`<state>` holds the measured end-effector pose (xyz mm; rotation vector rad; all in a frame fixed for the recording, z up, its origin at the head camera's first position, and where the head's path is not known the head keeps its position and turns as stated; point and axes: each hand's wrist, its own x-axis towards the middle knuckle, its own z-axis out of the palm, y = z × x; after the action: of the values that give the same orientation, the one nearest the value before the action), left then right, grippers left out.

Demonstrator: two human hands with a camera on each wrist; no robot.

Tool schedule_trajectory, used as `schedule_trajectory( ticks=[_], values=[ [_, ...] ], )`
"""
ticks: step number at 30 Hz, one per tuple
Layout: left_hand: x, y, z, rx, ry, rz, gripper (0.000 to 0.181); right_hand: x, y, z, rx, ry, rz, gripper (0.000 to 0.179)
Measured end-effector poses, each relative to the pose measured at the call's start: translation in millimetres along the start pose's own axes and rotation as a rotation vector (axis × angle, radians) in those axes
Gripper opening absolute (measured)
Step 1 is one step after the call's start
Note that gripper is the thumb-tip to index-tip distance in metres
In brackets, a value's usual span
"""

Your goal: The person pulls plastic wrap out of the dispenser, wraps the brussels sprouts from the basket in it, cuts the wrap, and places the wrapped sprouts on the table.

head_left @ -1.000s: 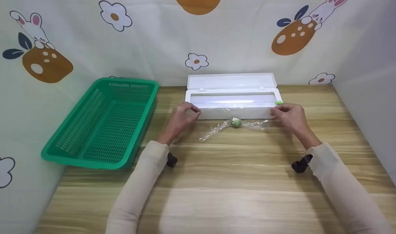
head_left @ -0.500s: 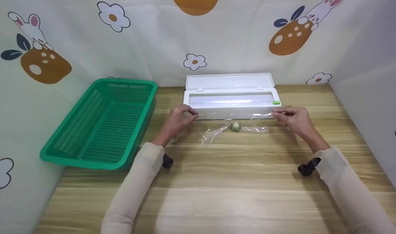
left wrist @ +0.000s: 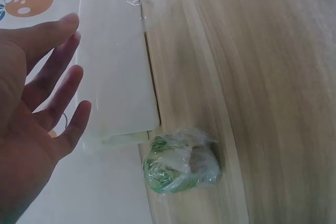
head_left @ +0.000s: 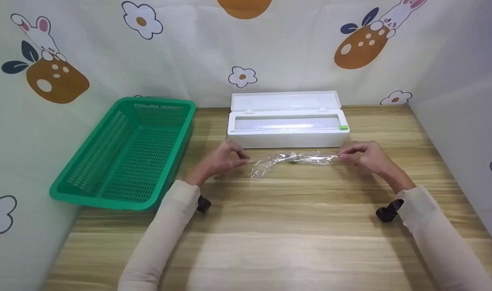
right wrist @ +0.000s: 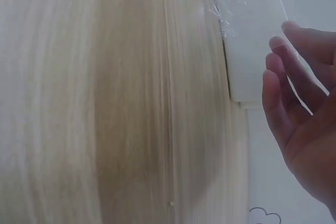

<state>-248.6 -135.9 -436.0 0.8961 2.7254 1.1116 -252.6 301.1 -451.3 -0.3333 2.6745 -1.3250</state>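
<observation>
My left hand (head_left: 221, 159) and right hand (head_left: 366, 157) each pinch, between thumb and forefinger, one end of the front edge of a sheet of cling film. Clear and hard to see, the sheet stretches from the white cling film dispenser (head_left: 288, 140), whose lid (head_left: 286, 101) stands raised at the back. Between the hands lies a small green-and-white vegetable piece (head_left: 294, 157), now seen through film, with crinkled film tails (head_left: 266, 165) on both sides. In the left wrist view, another film-wrapped green-and-white vegetable (left wrist: 181, 166) sits on the table by the dispenser's end; my left hand and forearm hide it in the head view.
A green perforated basket (head_left: 144, 161) stands at the left of the wooden table (head_left: 294, 238). A green slider (head_left: 343, 127) sits at the dispenser's right front corner. Behind is a patterned white curtain (head_left: 197, 52). Each wrist wears a black camera (head_left: 204, 204).
Both hands have drawn the film's edge from the dispenser's front toward the person, out over the vegetable piece. The dispenser and basket stay in place.
</observation>
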Motion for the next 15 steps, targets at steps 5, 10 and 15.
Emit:
schedule_trajectory(
  ticks=[5, 10, 15],
  values=[
    [0.0, 2.8, 3.4, 0.019, -0.124, -0.051, 0.010, -2.1, 4.1, -0.3, -0.048, -0.065, 0.026, 0.019],
    [-0.6, 4.7, 6.0, 0.080, -0.167, -0.039, 0.005, -3.7, 8.2, -1.6, -0.092, -0.100, 0.031, 0.019],
    [-1.9, 6.2, 9.1, 0.123, -0.189, -0.036, 0.005, -5.0, 8.7, -0.6, -0.104, -0.126, 0.018, 0.019]
  ],
)
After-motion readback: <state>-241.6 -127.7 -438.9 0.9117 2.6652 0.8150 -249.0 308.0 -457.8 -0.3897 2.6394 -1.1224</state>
